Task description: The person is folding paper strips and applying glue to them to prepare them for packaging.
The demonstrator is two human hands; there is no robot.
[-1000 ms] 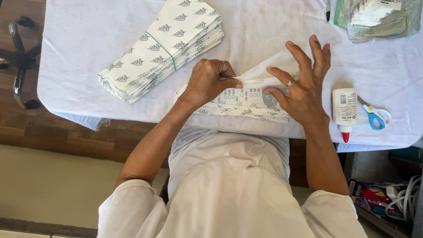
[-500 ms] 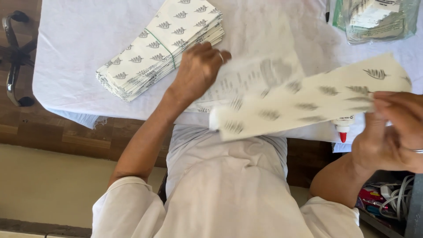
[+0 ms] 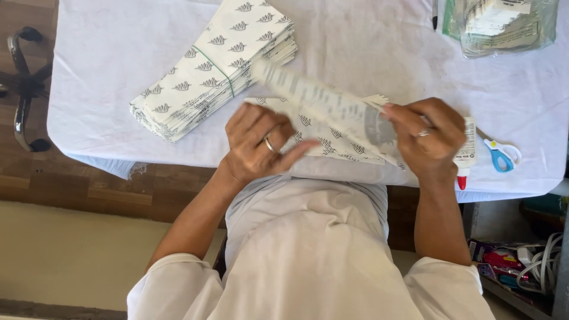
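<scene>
My right hand (image 3: 430, 137) grips one end of a long paper bag (image 3: 320, 101) printed with grey leaves; the bag is blurred and slants up to the left above the table. My left hand (image 3: 258, 145) is just below it with fingers spread, over another leaf-print bag (image 3: 332, 145) that lies flat near the table's front edge. I cannot tell if the left hand touches either bag. A banded stack of the same bags (image 3: 213, 65) lies to the left on the white tablecloth (image 3: 106, 71).
A glue bottle with a red tip (image 3: 467, 155) and blue-handled scissors (image 3: 501, 155) lie right of my right hand. A clear plastic packet of papers (image 3: 504, 24) sits at the back right. A chair base (image 3: 24, 89) stands on the floor at left.
The bag in my right hand has swung from far out on the right back over the table's middle. My left hand has drawn back from the stack toward the front edge.
</scene>
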